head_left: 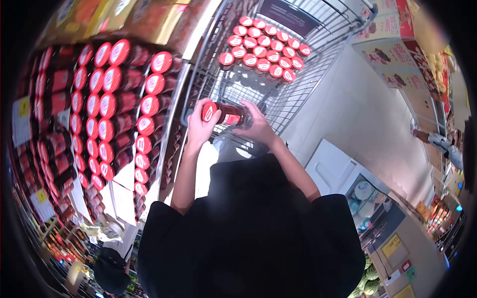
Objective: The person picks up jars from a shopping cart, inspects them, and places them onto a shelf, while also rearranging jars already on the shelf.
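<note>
A dark jar with a red lid (231,115) lies on its side between my two hands, above the near end of the shopping cart (303,92). My left hand (199,126) grips the lid end, its thumb across the lid's edge. Around the base end curl the fingers and thumb of my right hand (258,126). Farther inside the cart, several red-lidded jars (263,49) stand upright in close rows.
Stacked red-lidded jars (107,107) fill the shelf display on the left. Printed cartons (392,59) stand to the right across the tiled floor (343,104). A white freezer (330,166) is at my right. A person in a dark cap (110,270) is at lower left.
</note>
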`<act>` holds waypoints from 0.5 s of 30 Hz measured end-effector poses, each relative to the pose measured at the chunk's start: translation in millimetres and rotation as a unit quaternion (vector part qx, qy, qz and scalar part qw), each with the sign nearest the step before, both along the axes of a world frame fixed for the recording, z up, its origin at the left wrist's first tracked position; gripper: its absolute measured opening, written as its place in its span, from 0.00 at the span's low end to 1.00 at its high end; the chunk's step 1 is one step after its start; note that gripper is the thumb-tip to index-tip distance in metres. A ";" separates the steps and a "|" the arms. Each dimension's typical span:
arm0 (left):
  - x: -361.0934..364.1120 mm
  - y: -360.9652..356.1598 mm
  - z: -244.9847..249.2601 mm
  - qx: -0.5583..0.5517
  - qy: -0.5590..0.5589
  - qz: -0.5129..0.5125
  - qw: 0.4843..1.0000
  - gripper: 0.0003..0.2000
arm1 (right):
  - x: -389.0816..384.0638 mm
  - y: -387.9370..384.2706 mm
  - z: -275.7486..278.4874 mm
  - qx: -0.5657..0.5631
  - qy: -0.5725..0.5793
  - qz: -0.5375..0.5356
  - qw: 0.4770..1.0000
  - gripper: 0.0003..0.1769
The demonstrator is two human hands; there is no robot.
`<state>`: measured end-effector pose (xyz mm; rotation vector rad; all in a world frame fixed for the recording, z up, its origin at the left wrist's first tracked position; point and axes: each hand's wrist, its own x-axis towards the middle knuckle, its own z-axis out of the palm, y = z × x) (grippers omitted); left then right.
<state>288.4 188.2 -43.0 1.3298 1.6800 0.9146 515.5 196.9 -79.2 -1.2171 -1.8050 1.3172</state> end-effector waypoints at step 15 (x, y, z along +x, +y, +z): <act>-152.6 -173.5 97.9 0.122 -0.215 0.067 0.967 0.38 | -175.8 -103.1 68.0 -0.197 0.336 0.123 0.913 0.39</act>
